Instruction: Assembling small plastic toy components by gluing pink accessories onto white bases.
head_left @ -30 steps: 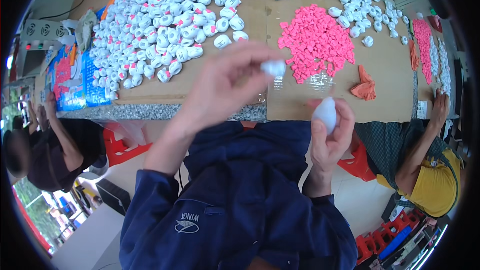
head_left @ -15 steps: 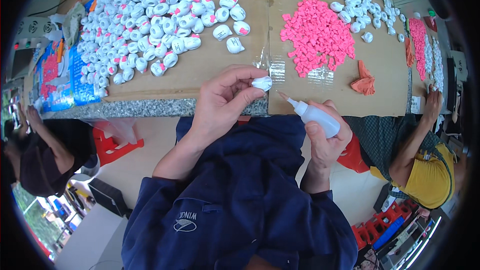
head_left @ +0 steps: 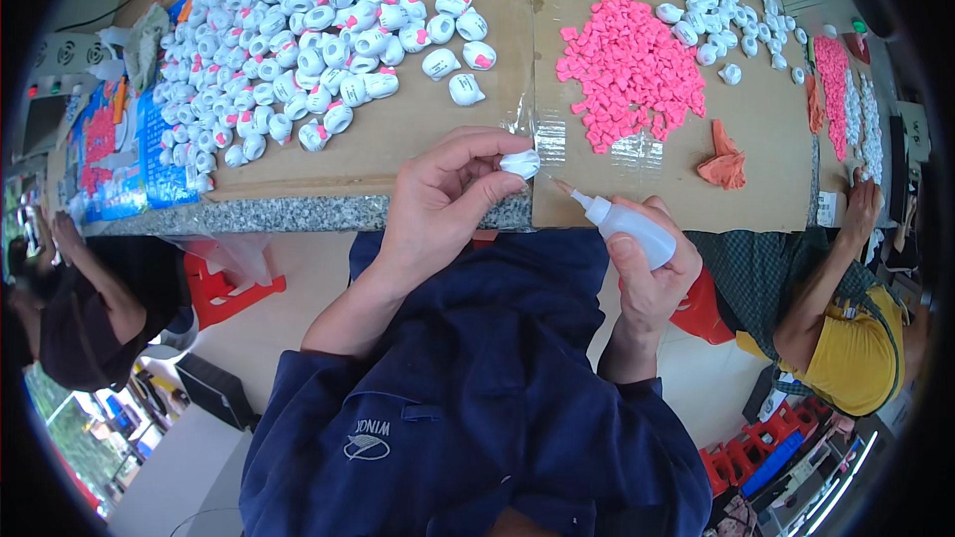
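The left forearm (head_left: 348, 310) slants between one and two o'clock up to the left hand (head_left: 435, 204), whose left thumb (head_left: 484, 194) points toward two o'clock and closes in a pinch with the arched index finger (head_left: 476, 143). Near it, at about four o'clock, the right hand (head_left: 654, 288) grips with curled fingers (head_left: 685, 259), its right thumb (head_left: 627, 257) aimed between eleven and twelve; the right forearm (head_left: 633, 353) rises just past twelve.

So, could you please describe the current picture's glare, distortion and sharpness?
Head view: glare streaks the clear tape below the pink pieces; the co-worker in yellow appears tilted, likely fisheye distortion; the left hand and right hand look fairly sharp.
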A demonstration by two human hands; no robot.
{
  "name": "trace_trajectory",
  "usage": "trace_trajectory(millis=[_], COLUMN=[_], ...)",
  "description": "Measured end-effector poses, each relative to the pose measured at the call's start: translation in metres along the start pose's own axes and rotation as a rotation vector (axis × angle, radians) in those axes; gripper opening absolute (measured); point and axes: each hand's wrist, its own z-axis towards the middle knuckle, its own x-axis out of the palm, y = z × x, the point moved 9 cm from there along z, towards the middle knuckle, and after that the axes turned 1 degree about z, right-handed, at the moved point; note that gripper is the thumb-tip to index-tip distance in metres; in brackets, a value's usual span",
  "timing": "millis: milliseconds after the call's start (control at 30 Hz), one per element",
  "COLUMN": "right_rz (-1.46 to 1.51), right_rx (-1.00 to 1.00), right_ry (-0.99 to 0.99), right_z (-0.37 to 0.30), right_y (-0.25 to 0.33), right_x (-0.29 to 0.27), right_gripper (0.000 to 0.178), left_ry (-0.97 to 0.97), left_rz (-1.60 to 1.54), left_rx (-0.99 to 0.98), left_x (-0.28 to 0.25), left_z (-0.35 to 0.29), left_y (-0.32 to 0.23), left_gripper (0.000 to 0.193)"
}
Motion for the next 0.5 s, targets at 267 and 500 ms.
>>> trace_trajectory(millis=[267,500], right_rz=[-0.034,-0.034], right_rx=[-0.067,-0.036], right_ry=[0.016,0.017], right_z=[0.0033,0.0020], right_y=[0.0024,-0.0001], right_x=[0.0030,-0.0004], right_gripper=[0.030,0.033], left_ry=[0.004,0.011], left_rz=[0.023,0.031], left_rx=[-0.030,-0.045], left_x=[-0.0006,-0.0008], left_z=[0.0005,0.0001], left_y=[0.0011,0.0005], left_gripper=[0.025,0.026])
